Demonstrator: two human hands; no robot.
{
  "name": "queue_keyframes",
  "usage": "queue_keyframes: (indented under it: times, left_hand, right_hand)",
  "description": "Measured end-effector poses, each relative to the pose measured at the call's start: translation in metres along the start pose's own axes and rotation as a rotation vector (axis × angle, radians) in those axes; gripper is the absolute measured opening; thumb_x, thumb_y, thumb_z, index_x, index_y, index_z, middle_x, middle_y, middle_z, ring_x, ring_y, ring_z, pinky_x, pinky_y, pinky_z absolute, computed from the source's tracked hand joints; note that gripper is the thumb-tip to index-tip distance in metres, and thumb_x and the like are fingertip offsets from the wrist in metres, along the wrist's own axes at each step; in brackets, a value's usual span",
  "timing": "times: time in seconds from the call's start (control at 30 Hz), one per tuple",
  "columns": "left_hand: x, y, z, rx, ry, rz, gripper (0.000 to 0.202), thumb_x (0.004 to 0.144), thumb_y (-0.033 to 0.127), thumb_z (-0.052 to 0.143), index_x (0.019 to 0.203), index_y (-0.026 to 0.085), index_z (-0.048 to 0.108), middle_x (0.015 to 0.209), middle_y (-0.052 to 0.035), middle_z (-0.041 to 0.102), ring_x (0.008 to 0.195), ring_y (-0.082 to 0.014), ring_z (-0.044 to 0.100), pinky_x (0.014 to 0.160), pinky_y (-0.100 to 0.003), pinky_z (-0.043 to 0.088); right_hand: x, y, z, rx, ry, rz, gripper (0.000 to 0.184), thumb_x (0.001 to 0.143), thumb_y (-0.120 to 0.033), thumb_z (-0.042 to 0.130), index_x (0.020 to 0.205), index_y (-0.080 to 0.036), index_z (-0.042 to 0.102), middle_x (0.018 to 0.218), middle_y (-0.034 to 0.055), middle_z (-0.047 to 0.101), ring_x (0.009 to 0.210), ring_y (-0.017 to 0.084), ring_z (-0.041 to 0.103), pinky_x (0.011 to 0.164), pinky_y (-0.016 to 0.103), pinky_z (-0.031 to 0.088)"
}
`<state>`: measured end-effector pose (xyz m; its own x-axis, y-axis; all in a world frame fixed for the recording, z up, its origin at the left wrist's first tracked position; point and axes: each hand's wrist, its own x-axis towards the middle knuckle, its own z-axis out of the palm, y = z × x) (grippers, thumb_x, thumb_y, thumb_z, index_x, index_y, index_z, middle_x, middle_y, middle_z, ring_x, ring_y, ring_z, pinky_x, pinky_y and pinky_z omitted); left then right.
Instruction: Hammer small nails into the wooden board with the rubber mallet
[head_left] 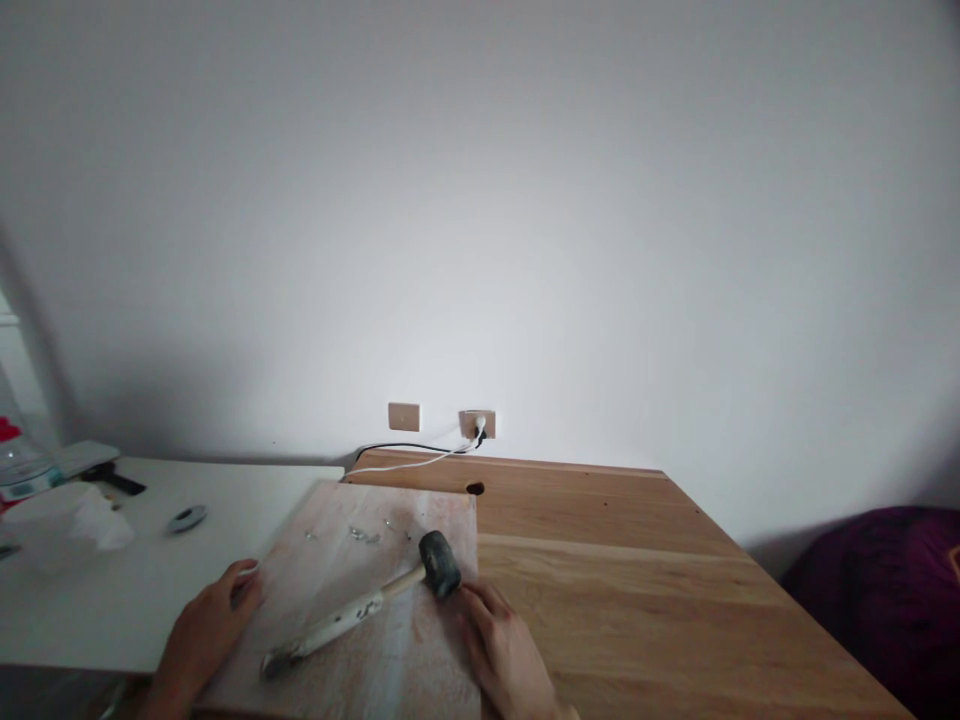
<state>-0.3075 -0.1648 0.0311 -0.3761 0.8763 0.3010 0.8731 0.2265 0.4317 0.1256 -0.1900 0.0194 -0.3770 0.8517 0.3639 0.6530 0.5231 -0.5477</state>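
A pale, worn wooden board [420, 655] lies in front of me, with a mallet [440, 565] resting slantwise on it. The mallet has a black head and a light, scuffed handle pointing down to the left. At the board's left edge, my left hand [206, 630] is closed, thumb and forefinger curled around a small white thing [246, 572] I cannot make out clearly. My right hand [504, 645] is at the right edge beside the mallet head, its fingers together and bent over the board's rim. Several small shiny pieces [361, 535] are scattered on the board's far part.
The board spans a white tabletop [247, 500] and a wooden tabletop [637, 590]. Left are a grey roll [187, 518], crumpled white plastic [71, 525], a black-handled tool [116, 478] and a red-capped bottle [22, 465]. Cables [420, 458] run to a wall socket [487, 420]. A purple beanbag-like shape [877, 610] sits right.
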Motion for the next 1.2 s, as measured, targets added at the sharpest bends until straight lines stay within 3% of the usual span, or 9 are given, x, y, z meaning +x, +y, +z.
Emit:
queue_keyframes:
  times: [0.13,0.23,0.4,0.5,0.6,0.73,0.97,1.2]
  left_hand:
    - [-0.005,0.025,0.005,0.004,-0.164,0.055,0.041,0.088,0.043,0.042,0.114,0.023,0.066,0.096,-0.0078,0.081,0.095,-0.0289,0.077,0.084,-0.035,0.056]
    - [-0.011,0.056,0.014,0.116,-0.25,0.16,0.043,0.092,0.039,0.039,0.119,0.02,0.066,0.104,-0.0126,0.08,0.1,-0.0312,0.075,0.085,-0.037,0.054]
    - [-0.028,0.108,0.045,0.295,-0.292,0.237,0.051,0.095,0.037,0.033,0.126,0.013,0.067,0.105,-0.0206,0.078,0.097,-0.0374,0.075,0.086,-0.046,0.053]
    - [-0.037,0.124,0.067,0.196,-0.307,0.273,0.052,0.095,0.038,0.035,0.127,0.013,0.067,0.105,-0.0204,0.078,0.1,-0.0375,0.075,0.09,-0.047,0.053]
    - [-0.045,0.128,0.085,-0.069,-0.278,0.315,0.047,0.095,0.044,0.036,0.12,0.02,0.069,0.11,-0.015,0.079,0.101,-0.031,0.076,0.089,-0.039,0.055]
    - [-0.052,0.127,0.095,-0.286,-0.217,0.296,0.043,0.096,0.048,0.037,0.115,0.025,0.069,0.096,-0.0082,0.081,0.087,-0.0255,0.078,0.077,-0.033,0.059]
    - [-0.051,0.131,0.09,-0.312,-0.187,0.288,0.031,0.093,0.04,0.047,0.108,0.027,0.072,0.08,-0.0049,0.078,0.076,-0.0236,0.077,0.068,-0.028,0.058]
    - [-0.052,0.125,0.101,-0.3,-0.153,0.313,0.032,0.094,0.039,0.045,0.109,0.026,0.071,0.086,-0.0052,0.079,0.078,-0.0229,0.077,0.071,-0.028,0.058]
  right_hand:
    - [-0.008,0.014,-0.022,-0.108,0.03,0.064,0.027,0.101,-0.015,0.047,0.107,-0.022,0.073,0.105,0.0078,0.077,0.101,0.027,0.067,0.093,0.039,0.053]
    - [-0.018,0.029,-0.043,-0.103,0.061,0.095,0.028,0.102,-0.016,0.047,0.105,-0.023,0.074,0.099,0.0073,0.077,0.099,0.027,0.066,0.09,0.038,0.053]
    - [-0.042,0.06,-0.072,-0.084,0.137,0.159,0.03,0.102,-0.022,0.046,0.102,-0.025,0.076,0.094,0.008,0.077,0.092,0.027,0.067,0.085,0.037,0.054]
    - [-0.059,0.087,-0.084,-0.071,0.238,0.23,0.032,0.102,-0.028,0.046,0.098,-0.024,0.078,0.09,0.009,0.077,0.087,0.027,0.068,0.082,0.037,0.056]
    - [-0.075,0.112,-0.094,-0.018,0.337,0.311,0.036,0.099,-0.04,0.048,0.095,-0.024,0.079,0.095,0.0119,0.078,0.091,0.028,0.072,0.083,0.037,0.058]
    - [-0.084,0.124,-0.102,0.081,0.413,0.457,0.047,0.092,-0.06,0.051,0.093,-0.023,0.081,0.097,0.0122,0.081,0.093,0.031,0.076,0.083,0.035,0.061]
    - [-0.08,0.121,-0.101,0.117,0.453,0.461,0.049,0.09,-0.063,0.053,0.093,-0.023,0.081,0.097,0.0112,0.082,0.088,0.03,0.077,0.078,0.033,0.061]
    - [-0.083,0.128,-0.099,0.132,0.436,0.455,0.049,0.091,-0.061,0.053,0.097,-0.021,0.08,0.099,0.012,0.082,0.091,0.03,0.077,0.082,0.033,0.06]
